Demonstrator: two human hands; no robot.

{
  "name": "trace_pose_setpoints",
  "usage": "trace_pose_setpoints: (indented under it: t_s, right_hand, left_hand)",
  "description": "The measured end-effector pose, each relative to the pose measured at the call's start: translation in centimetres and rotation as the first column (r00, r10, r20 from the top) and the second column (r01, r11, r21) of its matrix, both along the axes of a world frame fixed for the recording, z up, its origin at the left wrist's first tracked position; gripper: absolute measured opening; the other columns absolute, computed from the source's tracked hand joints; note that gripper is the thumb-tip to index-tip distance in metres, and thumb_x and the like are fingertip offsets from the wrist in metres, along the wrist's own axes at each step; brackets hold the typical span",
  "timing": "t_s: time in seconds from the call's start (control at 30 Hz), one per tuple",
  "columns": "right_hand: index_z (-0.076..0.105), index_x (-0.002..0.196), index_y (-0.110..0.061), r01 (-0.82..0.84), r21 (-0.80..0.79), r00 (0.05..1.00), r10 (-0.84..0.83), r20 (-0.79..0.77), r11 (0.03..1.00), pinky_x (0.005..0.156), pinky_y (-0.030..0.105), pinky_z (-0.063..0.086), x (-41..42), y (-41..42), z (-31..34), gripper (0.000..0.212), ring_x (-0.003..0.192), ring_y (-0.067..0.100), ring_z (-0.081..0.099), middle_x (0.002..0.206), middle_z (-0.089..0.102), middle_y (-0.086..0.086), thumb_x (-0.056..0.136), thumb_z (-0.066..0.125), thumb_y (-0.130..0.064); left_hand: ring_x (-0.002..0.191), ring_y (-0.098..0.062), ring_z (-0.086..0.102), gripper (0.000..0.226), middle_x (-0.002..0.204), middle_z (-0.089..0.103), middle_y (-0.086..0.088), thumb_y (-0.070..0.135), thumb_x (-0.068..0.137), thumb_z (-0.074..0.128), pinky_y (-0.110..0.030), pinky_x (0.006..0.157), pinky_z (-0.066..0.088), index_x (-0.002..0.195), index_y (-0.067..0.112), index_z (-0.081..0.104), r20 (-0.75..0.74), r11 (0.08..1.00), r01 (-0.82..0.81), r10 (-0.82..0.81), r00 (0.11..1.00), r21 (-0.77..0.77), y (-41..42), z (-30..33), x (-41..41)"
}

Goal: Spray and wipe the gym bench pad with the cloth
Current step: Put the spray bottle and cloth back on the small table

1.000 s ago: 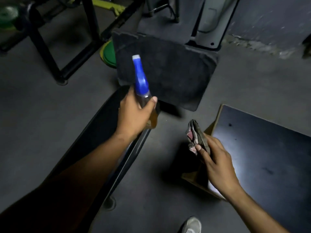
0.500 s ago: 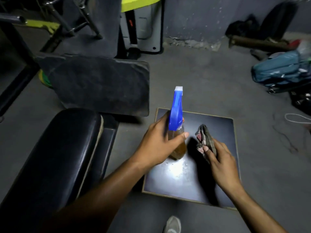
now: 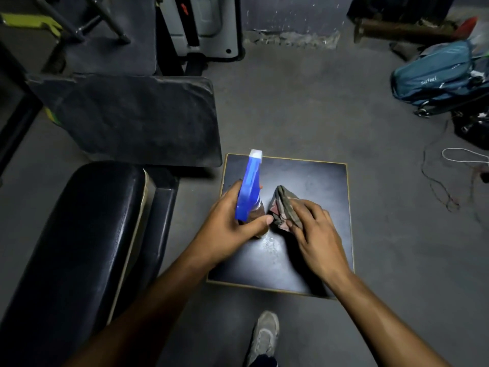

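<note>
Left of the person, the pad [image 3: 79,234] lies untouched. Over a black box [image 3: 317,181], the left hand [image 3: 227,229] grips the sprayer [image 3: 248,186]; the right hand [image 3: 315,234] pinches the cloth [image 3: 284,205]. Spraying seems pending: next, aim the nozzle at the pad.

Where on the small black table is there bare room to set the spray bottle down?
The small black table is bare along its far edge and right side, beyond the cloth. Its near-left middle is crowded: the left hand holds the spray bottle there, beside the right hand gripping the cloth.
</note>
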State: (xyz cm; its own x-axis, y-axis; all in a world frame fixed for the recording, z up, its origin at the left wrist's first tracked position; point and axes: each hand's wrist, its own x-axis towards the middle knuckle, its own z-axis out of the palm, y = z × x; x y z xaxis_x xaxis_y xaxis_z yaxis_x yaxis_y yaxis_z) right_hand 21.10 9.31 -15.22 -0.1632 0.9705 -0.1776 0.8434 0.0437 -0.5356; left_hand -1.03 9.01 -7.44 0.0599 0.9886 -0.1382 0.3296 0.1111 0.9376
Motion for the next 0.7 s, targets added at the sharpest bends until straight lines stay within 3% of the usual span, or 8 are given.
trace_pose_setpoints:
  t_s: [0.1,0.23,0.33,0.47,0.6,0.7]
  right_hand:
    - [0.041,0.152,-0.041,-0.036,0.038,0.999,0.035,0.024,0.999,0.106,0.044,0.048,-0.3,0.4,0.2,0.052,0.132,0.024,0.047,0.151,0.048,-0.008,0.103,0.056,-0.031]
    - [0.042,0.154,-0.033,-0.079,0.063,0.981,0.066,0.180,0.995,0.118,0.048,0.035,-0.3,0.8,-1.3,0.055,0.139,0.030,0.047,0.154,0.048,0.003,0.101,0.055,-0.040]
    - [0.039,0.158,-0.030,-0.124,0.015,0.953,0.115,0.281,0.992,0.125,0.053,0.027,-0.4,0.1,-3.0,0.059,0.151,0.033,0.036,0.163,0.041,0.009,0.103,0.051,-0.048]
    - [0.032,0.162,-0.031,-0.128,0.008,0.943,0.119,0.311,0.992,0.128,0.057,0.016,-0.4,-0.8,-3.8,0.061,0.160,0.031,0.022,0.172,0.027,0.007,0.106,0.046,-0.049]
    - [0.030,0.164,-0.031,-0.140,-0.011,0.936,0.136,0.325,0.990,0.129,0.060,0.010,-0.7,-0.7,-3.4,0.062,0.161,0.030,0.020,0.173,0.024,0.008,0.106,0.045,-0.049]
    - [0.033,0.162,-0.030,-0.146,-0.027,0.939,0.147,0.311,0.989,0.129,0.056,0.004,-0.2,-0.9,-2.5,0.062,0.162,0.028,0.020,0.173,0.026,0.006,0.105,0.046,-0.051]
  left_hand:
    - [0.099,0.000,0.059,0.053,0.109,0.063,0.012,0.023,0.077,0.085,-0.007,0.088,0.042,0.122,0.017,0.058,-0.001,0.999,-0.046,0.046,0.999,0.019,-0.3,-0.4,0.3]
    - [0.108,0.011,0.057,0.069,0.115,0.059,0.037,0.012,0.076,0.088,-0.004,0.090,0.039,0.133,0.026,0.051,0.035,0.994,-0.106,0.105,0.994,0.012,-0.7,-1.3,0.8]
    - [0.124,0.004,0.054,0.079,0.132,0.056,0.026,0.014,0.074,0.089,-0.011,0.100,0.039,0.140,0.027,0.047,0.047,0.990,-0.135,0.133,0.990,0.027,-0.9,-2.0,0.9]
    - [0.130,-0.006,0.053,0.083,0.136,0.056,0.007,0.020,0.074,0.089,-0.030,0.113,0.042,0.142,0.026,0.043,0.042,0.987,-0.161,0.161,0.986,0.001,-1.3,-2.5,0.8]
    - [0.142,-0.011,0.043,0.095,0.151,0.047,0.007,0.033,0.070,0.090,-0.044,0.119,0.036,0.149,0.030,0.036,-0.008,0.985,-0.173,0.173,0.985,-0.014,-1.7,-3.0,0.1]
    - [0.147,-0.009,0.036,0.103,0.157,0.037,0.009,0.037,0.069,0.090,-0.043,0.122,0.032,0.153,0.032,0.030,-0.053,0.988,-0.151,0.149,0.987,-0.029,-2.4,-2.5,-0.3]
